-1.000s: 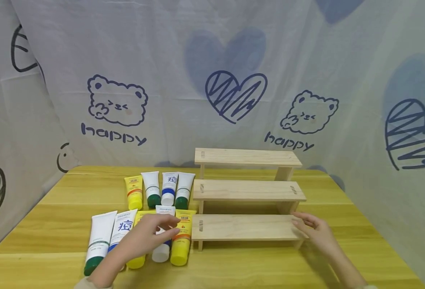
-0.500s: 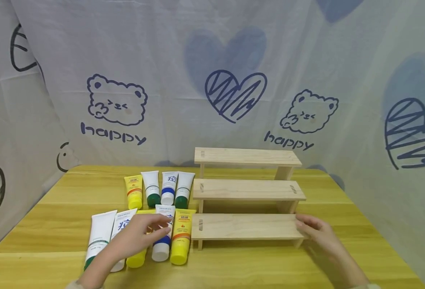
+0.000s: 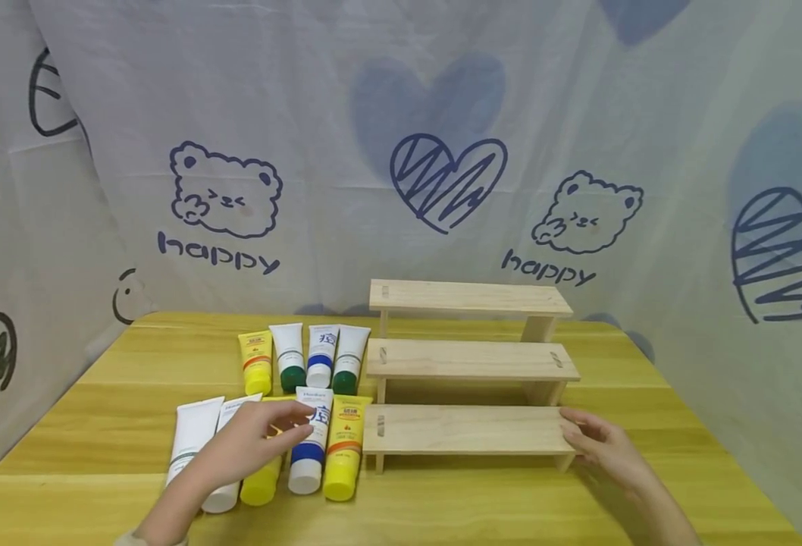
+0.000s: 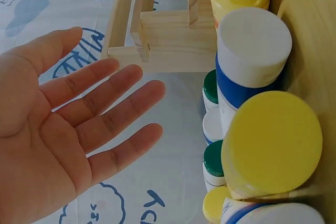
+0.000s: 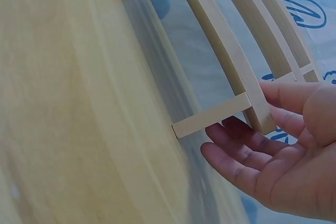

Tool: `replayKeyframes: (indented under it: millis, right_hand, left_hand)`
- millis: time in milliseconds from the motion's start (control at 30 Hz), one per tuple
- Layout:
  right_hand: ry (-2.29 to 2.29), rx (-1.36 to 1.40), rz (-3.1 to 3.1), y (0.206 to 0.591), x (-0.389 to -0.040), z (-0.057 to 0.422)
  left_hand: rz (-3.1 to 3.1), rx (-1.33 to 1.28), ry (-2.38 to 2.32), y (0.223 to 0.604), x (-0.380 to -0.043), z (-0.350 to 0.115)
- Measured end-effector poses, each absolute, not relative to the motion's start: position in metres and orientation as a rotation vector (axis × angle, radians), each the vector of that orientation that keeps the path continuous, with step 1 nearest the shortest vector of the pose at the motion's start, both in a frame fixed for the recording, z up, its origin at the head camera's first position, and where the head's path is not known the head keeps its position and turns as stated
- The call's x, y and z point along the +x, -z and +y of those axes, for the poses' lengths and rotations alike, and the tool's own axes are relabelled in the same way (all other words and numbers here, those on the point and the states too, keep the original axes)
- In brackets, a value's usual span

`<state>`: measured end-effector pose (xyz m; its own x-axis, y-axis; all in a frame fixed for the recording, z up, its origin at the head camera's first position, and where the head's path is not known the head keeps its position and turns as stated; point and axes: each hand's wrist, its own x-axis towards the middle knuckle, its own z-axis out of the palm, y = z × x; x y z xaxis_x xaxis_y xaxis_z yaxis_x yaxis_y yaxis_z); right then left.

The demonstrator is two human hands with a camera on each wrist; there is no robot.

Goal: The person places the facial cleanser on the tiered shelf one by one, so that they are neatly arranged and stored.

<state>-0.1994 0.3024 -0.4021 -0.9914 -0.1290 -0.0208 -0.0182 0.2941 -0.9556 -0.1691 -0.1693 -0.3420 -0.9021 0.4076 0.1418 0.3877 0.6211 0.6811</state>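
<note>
In the head view my left hand [image 3: 247, 444] hovers over the front row of squeeze tubes, holding nothing. The left wrist view shows its fingers [image 4: 126, 98] spread and nearly straight. Below it are a white and blue tube [image 3: 308, 447], a yellow tube [image 3: 261, 481] and white tubes partly covered by the hand. A yellow tube [image 3: 344, 447] lies against the wooden stand's left side. My right hand [image 3: 609, 451] holds the right end of the lowest step of the three-tier wooden display stand [image 3: 469, 428]. In the right wrist view, its fingers curl around the board's end [image 5: 260, 119].
A back row of smaller tubes lies left of the stand, with a yellow tube [image 3: 256, 364] at its left end. Behind the wooden table [image 3: 455, 508] hangs a white curtain [image 3: 333, 227] printed with hearts and bears.
My left hand has drawn back to the left over the tubes, uncovering more of the white and blue one. My right hand has closed in on the step's end. The stand looks unmoved.
</note>
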Motion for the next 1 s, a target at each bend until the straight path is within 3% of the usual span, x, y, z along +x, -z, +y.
replayKeyframes:
  millis: [433,1000]
  right_hand:
    - [1.814,-0.19,2.428,0.405,-0.2,0.307]
    - [1.822,-0.191,2.401,0.406,-0.201,0.31]
  left_hand:
    - [2.748,0.693,-1.227,0.341,-0.172,-0.189]
    - [2.821,0.39,-1.234,0.343,-0.17,-0.237]
